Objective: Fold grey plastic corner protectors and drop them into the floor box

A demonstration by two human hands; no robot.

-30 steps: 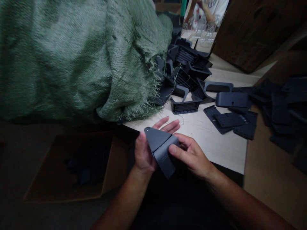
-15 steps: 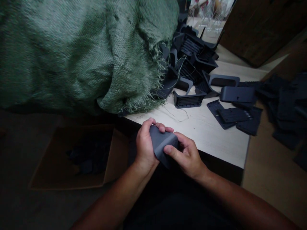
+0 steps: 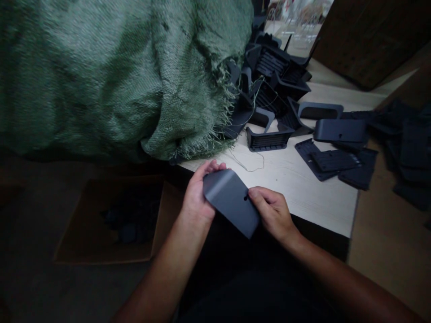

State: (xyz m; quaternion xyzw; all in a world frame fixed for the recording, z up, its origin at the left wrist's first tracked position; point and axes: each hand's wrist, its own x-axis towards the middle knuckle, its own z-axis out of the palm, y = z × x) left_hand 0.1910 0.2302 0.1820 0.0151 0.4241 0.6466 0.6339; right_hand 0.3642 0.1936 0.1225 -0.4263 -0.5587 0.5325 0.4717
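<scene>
A dark grey bent plastic part [image 3: 230, 199] is held between both hands, just off the table's front edge. Its smooth outer face shows, with a small dark hole near the right side. My left hand [image 3: 201, 190] cups its left end, fingers curled behind it and partly hidden. My right hand [image 3: 272, 211] pinches the right edge beside the hole, thumb on top. Beyond the hands, similar dark parts [image 3: 269, 139] lie on the pale table [image 3: 283, 179], and more are heaped against the green woven sack [image 3: 134, 80].
Below left stands an open cardboard box [image 3: 84, 224] with dark pieces inside. Flat dark plates [image 3: 336, 160] lie at the table's right, near more dark pieces on brown cardboard [image 3: 387, 242]. A brown board [image 3: 367, 40] stands at the back right.
The held part has been turned, so its broad face with the hole now shows. My right hand has shifted to its right edge, and my left hand has opened slightly around the other end.
</scene>
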